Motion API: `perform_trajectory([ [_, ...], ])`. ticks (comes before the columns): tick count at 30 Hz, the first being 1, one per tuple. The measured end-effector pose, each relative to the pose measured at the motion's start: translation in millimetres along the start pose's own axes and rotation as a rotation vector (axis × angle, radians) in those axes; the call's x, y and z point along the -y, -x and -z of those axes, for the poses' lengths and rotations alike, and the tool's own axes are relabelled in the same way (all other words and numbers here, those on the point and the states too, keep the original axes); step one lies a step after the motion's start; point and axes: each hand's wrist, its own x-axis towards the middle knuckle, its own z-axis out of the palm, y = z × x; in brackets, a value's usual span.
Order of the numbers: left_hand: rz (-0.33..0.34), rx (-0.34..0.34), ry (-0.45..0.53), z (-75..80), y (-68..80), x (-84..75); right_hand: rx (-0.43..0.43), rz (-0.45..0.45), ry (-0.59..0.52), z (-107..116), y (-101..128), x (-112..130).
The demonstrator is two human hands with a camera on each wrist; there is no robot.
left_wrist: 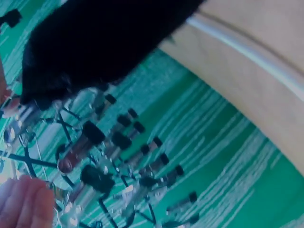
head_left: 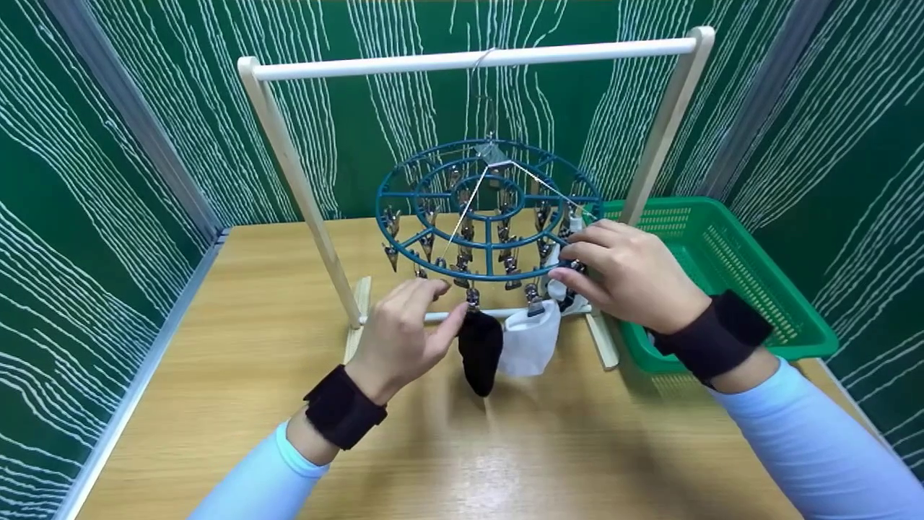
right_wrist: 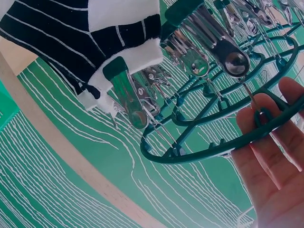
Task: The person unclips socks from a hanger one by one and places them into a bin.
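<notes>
A round blue-green clip hanger with rings of metal clips hangs from a white rail. My right hand is at its right rim; in the right wrist view its fairly straight fingers touch the rim from behind. My left hand is at the front, its thumb beside the clip that bears a black sock; contact is unclear. A white sock hangs just right of it. Near my right hand hangs a black-and-white sock, partly hidden in the head view.
The rail belongs to a wooden stand with legs on the table. A green basket stands at the right, partly behind my right wrist. Green walls with white lines enclose the table.
</notes>
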Motion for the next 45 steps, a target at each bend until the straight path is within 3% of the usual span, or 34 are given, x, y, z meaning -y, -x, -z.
perform_trajectory([
  [7,0.207,0.294,0.212,1.1,-5.7,-5.4,0.002,-0.004,-0.002,-1.2,0.2,0.9],
  [11,0.259,0.388,0.299,2.0,-10.0,-4.3,0.003,-0.002,-0.001,-1.3,0.7,0.4],
  [25,0.242,0.4,0.339,-0.4,-17.8,0.7,0.014,0.008,0.005,-3.0,5.1,-0.3],
  [32,0.279,0.422,0.337,1.2,-20.5,-0.9,-0.003,0.023,0.009,-5.2,9.4,1.0],
  [45,0.269,0.41,0.33,-1.6,-20.5,-1.1,-0.112,0.004,-0.033,-3.6,24.5,27.5],
])
